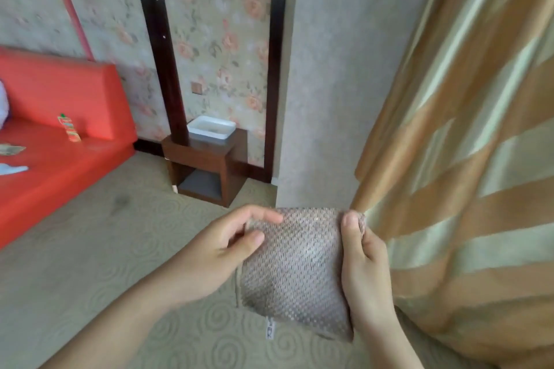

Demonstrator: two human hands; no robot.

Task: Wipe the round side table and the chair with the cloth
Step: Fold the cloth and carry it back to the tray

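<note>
Swirl-patterned carpet (pixel 90 249) lies below. Both hands, left hand (pixel 215 252) and right hand (pixel 364 269), pinch the folded grey cloth (pixel 295 269) in mid-air; its small tag (pixel 270 329) is unreadable. White tray (pixel 211 128) sits on a nightstand (pixel 207 165).

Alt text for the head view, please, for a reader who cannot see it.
Two bare hands hold a folded grey cloth over patterned carpet: the left hand at its left edge, the right hand gripping its right edge. A striped gold curtain hangs right; a red bed and wooden nightstand stand behind.
</note>
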